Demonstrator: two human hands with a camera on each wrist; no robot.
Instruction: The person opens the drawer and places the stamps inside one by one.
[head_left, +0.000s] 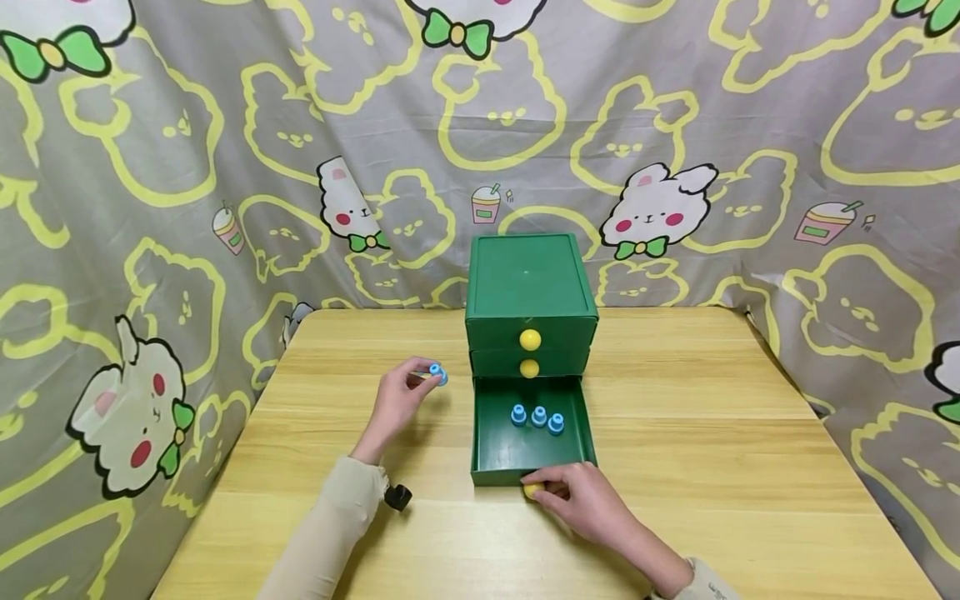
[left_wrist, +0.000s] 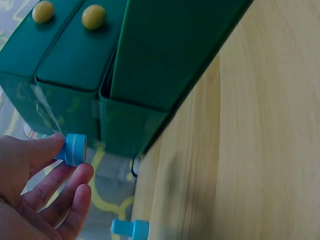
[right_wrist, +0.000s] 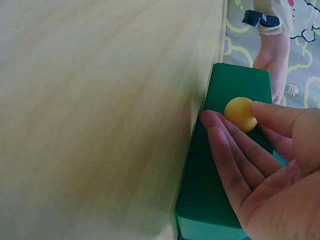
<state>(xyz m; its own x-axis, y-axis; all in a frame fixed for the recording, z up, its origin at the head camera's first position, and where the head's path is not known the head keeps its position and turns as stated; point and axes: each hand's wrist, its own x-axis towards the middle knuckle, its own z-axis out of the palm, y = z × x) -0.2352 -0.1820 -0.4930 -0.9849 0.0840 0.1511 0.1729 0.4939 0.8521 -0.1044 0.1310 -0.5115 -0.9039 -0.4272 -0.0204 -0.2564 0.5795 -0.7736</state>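
Between thumb and index finger, my left hand [head_left: 400, 404] pinches a small blue stepped peg [left_wrist: 75, 150] with a wide base, left of the green drawer cabinet [head_left: 525, 279]. In the left wrist view, another blue peg [left_wrist: 131, 228] shows at the bottom edge, below the hand. The bottom drawer [head_left: 502, 454] is pulled out, and three blue pegs [head_left: 539, 416] stand inside it. At its front, my right hand [head_left: 588, 504] holds the round yellow knob [right_wrist: 240, 114] with thumb and fingers. The right wrist view shows the other fingers lying along the green drawer front.
The upper two drawers are closed, each with a yellow knob [head_left: 530, 339]. The cabinet stands near the back of the wooden table [head_left: 712, 467]. Behind it hangs a patterned grey curtain [head_left: 420, 108]. A black strap piece [head_left: 398, 497] is at the left cuff.
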